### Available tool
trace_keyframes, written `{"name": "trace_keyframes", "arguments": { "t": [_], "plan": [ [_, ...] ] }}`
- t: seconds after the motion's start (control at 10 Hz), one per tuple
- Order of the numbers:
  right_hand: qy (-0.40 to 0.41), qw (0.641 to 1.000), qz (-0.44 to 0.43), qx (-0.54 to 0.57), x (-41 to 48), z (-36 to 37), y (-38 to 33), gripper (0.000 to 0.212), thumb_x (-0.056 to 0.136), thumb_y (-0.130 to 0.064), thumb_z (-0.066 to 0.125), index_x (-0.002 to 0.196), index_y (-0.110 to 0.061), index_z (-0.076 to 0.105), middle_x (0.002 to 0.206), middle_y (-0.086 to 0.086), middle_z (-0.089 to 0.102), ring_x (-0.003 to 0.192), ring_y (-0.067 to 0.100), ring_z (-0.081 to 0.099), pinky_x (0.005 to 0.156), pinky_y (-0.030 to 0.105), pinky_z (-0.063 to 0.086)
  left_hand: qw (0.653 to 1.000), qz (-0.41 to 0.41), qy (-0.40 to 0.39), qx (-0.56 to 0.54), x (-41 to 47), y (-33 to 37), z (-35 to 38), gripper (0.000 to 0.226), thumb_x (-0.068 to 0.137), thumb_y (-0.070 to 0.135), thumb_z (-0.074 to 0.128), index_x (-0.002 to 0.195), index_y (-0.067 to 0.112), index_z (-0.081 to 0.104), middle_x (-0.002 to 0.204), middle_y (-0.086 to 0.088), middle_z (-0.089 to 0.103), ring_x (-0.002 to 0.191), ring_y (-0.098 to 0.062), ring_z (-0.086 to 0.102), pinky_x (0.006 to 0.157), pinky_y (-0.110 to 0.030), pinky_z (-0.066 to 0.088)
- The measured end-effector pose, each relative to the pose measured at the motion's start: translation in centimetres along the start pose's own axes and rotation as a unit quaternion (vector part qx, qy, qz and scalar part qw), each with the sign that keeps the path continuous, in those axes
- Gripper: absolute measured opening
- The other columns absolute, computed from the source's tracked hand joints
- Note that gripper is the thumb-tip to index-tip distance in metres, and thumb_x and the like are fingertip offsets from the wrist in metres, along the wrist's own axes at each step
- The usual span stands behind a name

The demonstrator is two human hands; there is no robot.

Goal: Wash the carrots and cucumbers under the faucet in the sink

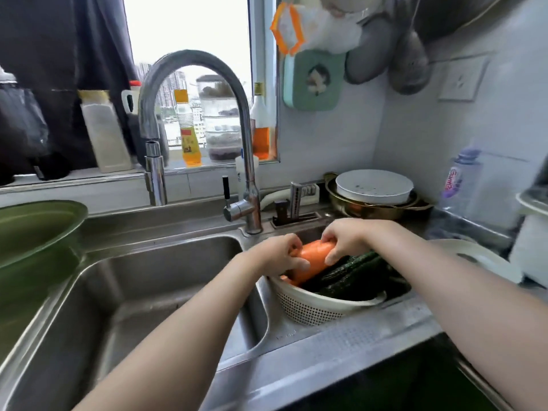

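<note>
The steel desk (341,342) edge runs nearest, under both forearms. Just below the hands sits a white perforated colander (311,307), lodged in the smaller basin on the right side of the sink. Dark green cucumbers (355,277) lie in it, directly beneath the right hand (344,238). A sliver of orange under the left hand (281,256) may be a second carrot, but too little shows to be sure.

Both hands grasp one carrot (314,256). The left hand curls round its lower end and the right pinches its upper end, holding it just above the colander.

To the left of the hands lies the large basin (166,292), with no vegetable in it. Beyond the hands the faucet (189,66) arches leftward, so its spout (154,173) hangs over that large basin, well apart from the carrot. No stream of water is visible.

The washing looks barely begun. One carrot is in hand but not yet under the spout, the water appears to be off, and the cucumbers wait in the colander. Whether any piece is already rinsed cannot be told.
</note>
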State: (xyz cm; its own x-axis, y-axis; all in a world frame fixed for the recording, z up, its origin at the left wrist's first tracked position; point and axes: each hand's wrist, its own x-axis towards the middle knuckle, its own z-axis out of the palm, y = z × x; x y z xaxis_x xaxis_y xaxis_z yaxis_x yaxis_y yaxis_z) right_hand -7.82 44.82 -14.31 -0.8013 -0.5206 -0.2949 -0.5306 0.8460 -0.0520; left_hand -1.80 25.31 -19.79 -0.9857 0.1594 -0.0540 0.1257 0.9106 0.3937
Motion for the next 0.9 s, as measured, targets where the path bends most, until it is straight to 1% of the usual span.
{"name": "trace_keyframes", "arguments": {
  "t": [0.1,0.2,0.3,0.4,0.5,0.6,0.7,0.8,0.9],
  "plan": [
    [-0.044,0.999,0.015,0.003,0.0,2.1,1.2,0.050,0.080,-0.043,0.082,0.127,-0.033,0.066,0.112,-0.009,0.062,0.102,0.014,0.059,0.097,0.038,0.051,0.998,-0.009,-0.058,0.023,1.0,0.7,1.8,0.050,0.083,0.052,0.078,0.124,0.030,0.060,0.125,0.001,0.063,0.110,-0.020,0.059,0.097,-0.035,0.050],
    [-0.079,0.996,0.011,0.046,-0.2,3.6,0.8,0.055,0.082,-0.030,0.083,0.132,-0.037,0.063,0.112,-0.013,0.058,0.105,0.014,0.057,0.097,0.036,0.049,0.989,-0.013,-0.124,0.078,1.2,0.6,2.6,0.035,0.083,0.057,0.075,0.109,0.035,0.066,0.125,0.002,0.063,0.111,-0.019,0.059,0.100,-0.036,0.049],
    [-0.074,0.996,-0.015,0.043,0.1,4.4,-0.4,0.052,0.083,-0.023,0.080,0.130,-0.035,0.065,0.113,-0.009,0.062,0.100,0.012,0.061,0.088,0.031,0.051,0.988,-0.021,-0.132,0.075,0.8,0.4,2.1,0.032,0.086,0.060,0.071,0.105,0.034,0.072,0.118,0.004,0.066,0.109,-0.016,0.059,0.097,-0.032,0.048],
    [-0.058,0.995,-0.019,0.076,0.0,4.0,-1.3,0.047,0.084,-0.026,0.077,0.129,-0.034,0.067,0.116,-0.010,0.065,0.104,0.012,0.063,0.092,0.030,0.052,0.997,-0.004,-0.074,0.024,0.4,0.1,1.9,0.023,0.092,0.049,0.068,0.106,0.032,0.074,0.107,0.004,0.070,0.102,-0.017,0.063,0.091,-0.030,0.049],
    [-0.050,0.995,-0.008,0.091,-0.2,4.0,-2.0,0.035,0.090,-0.030,0.073,0.125,-0.029,0.073,0.119,-0.005,0.070,0.109,0.016,0.064,0.101,0.035,0.052,0.998,0.000,-0.063,0.014,-0.3,0.4,2.7,0.025,0.096,0.047,0.061,0.111,0.032,0.075,0.106,0.004,0.069,0.104,-0.017,0.062,0.090,-0.029,0.047],
    [-0.056,0.995,0.007,0.080,-0.8,5.0,-2.8,0.030,0.095,-0.031,0.067,0.124,-0.025,0.074,0.117,-0.002,0.069,0.110,0.019,0.063,0.099,0.034,0.048,0.997,-0.006,-0.060,0.038,-1.0,0.7,3.4,0.028,0.097,0.052,0.055,0.110,0.036,0.075,0.109,0.004,0.067,0.108,-0.017,0.059,0.092,-0.030,0.045],
    [-0.020,0.994,0.013,0.108,-1.5,5.1,-2.8,0.032,0.096,-0.030,0.062,0.126,-0.028,0.074,0.122,-0.003,0.070,0.111,0.018,0.063,0.100,0.035,0.050,0.999,0.001,-0.034,0.040,-1.6,0.5,2.6,0.028,0.097,0.051,0.055,0.113,0.038,0.073,0.117,0.005,0.070,0.112,-0.018,0.060,0.099,-0.036,0.048],
    [0.028,0.991,0.016,0.127,-2.5,4.8,-3.2,0.031,0.099,-0.031,0.058,0.126,-0.026,0.072,0.127,-0.003,0.069,0.113,0.017,0.063,0.102,0.035,0.050,1.000,-0.002,-0.016,0.024,-3.0,0.4,1.7,0.027,0.097,0.046,0.058,0.117,0.033,0.072,0.118,0.002,0.071,0.110,-0.020,0.063,0.099,-0.040,0.050],
    [0.122,0.978,-0.003,0.168,-3.2,3.1,-3.9,0.029,0.099,-0.031,0.060,0.123,-0.024,0.073,0.127,-0.001,0.070,0.115,0.016,0.063,0.097,0.028,0.048,0.999,0.008,0.034,-0.033,-4.1,0.4,0.0,0.032,0.098,0.038,0.064,0.127,0.025,0.069,0.127,0.001,0.069,0.116,-0.017,0.063,0.104,-0.034,0.049]
  ]
}}
